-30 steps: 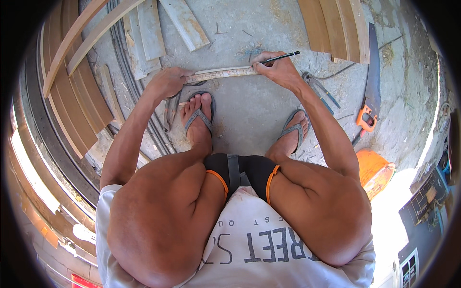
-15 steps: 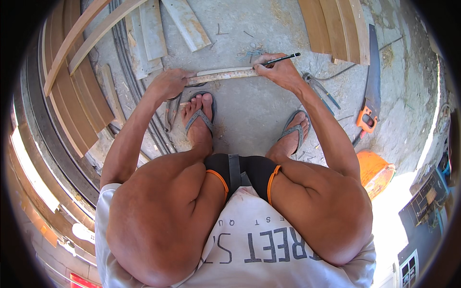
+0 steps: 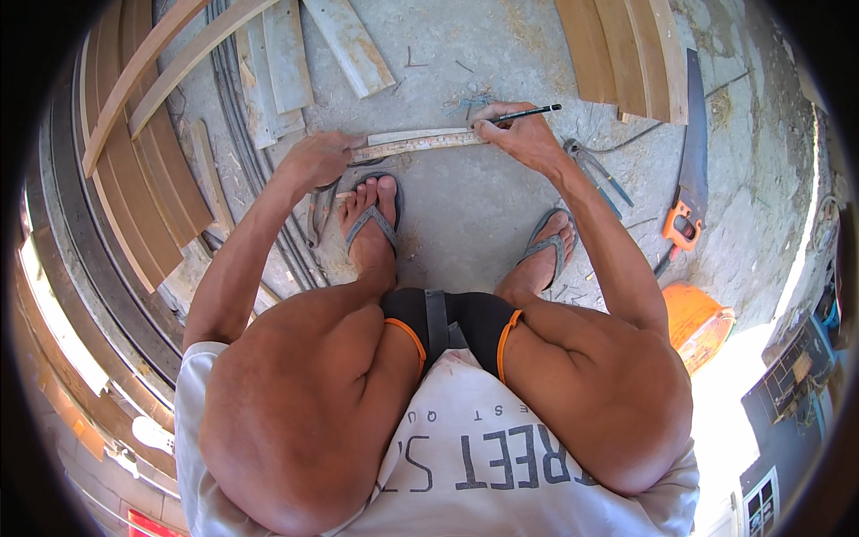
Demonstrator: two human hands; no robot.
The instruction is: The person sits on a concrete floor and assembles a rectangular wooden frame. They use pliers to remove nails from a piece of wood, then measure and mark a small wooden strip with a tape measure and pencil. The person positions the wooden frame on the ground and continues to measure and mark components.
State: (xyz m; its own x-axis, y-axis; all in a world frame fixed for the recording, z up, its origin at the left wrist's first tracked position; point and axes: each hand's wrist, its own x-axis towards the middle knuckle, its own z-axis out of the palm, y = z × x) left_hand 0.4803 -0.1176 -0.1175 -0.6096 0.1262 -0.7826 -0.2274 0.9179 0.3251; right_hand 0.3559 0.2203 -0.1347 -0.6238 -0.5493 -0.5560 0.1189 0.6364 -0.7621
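Note:
Stretched between my hands, just ahead of my feet, is a tape measure's pale blade [image 3: 419, 144]. It lies along a short, light wooden strip [image 3: 420, 134]. My left hand [image 3: 317, 159] is closed around the left end of the tape and strip; its palm hides what else it may hold. At the other end, my right hand [image 3: 522, 136] pinches the tape and strip with thumb and fingers. That same hand also holds a dark pencil [image 3: 530, 114], its end pointing out to the right.
Pincers [image 3: 598, 172] and a handsaw with an orange handle [image 3: 684, 219] lie at the right, near an orange bucket [image 3: 698, 324]. Brown boards [image 3: 143, 192] and dark rods [image 3: 246, 134] run along the left. More planks [image 3: 617, 54] lie far right.
My hands and the tape have shifted very slightly, and the tape's marked face has tilted more into view. Both hands keep their grip.

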